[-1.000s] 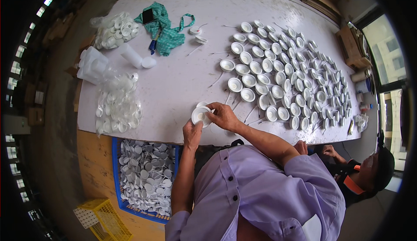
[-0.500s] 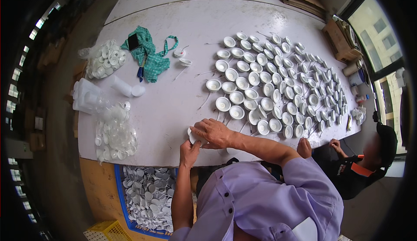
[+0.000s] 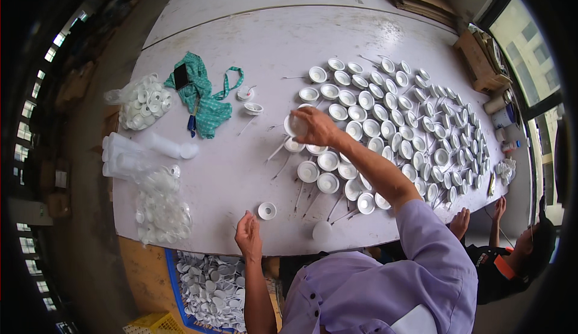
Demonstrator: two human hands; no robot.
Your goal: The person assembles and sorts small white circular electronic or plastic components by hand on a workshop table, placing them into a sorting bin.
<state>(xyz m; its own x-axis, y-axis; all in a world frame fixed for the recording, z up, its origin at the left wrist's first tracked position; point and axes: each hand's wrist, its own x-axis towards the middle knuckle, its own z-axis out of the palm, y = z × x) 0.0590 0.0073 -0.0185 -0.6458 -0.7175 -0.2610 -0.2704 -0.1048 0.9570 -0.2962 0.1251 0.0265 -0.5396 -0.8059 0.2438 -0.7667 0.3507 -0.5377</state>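
Over the left side of a large group of white downlight housings with wires (image 3: 328,182), my right hand (image 3: 318,127) reaches out with its fingers closed on one white downlight housing (image 3: 295,125). The hand covers part of that housing. Near the table's front edge, my left hand (image 3: 248,236) is raised with fingers loosely apart and nothing visible in it. Just beyond its fingertips lies a white ring-shaped piece (image 3: 267,210). A translucent white disc (image 3: 322,231) lies at the front edge, right of my left hand.
Clear bags of white rings (image 3: 144,102) and white parts (image 3: 162,210) lie left on the table (image 3: 217,171), with stacked translucent cups (image 3: 171,147). A green cloth (image 3: 211,114) holds a phone. Below, a blue-edged bin (image 3: 174,286) contains white pieces. A person (image 3: 512,255) sits at right.
My hands have parted. My right hand moved from the front edge up to the group of housings; my left stayed near the front edge, and a white ring now lies beside it.
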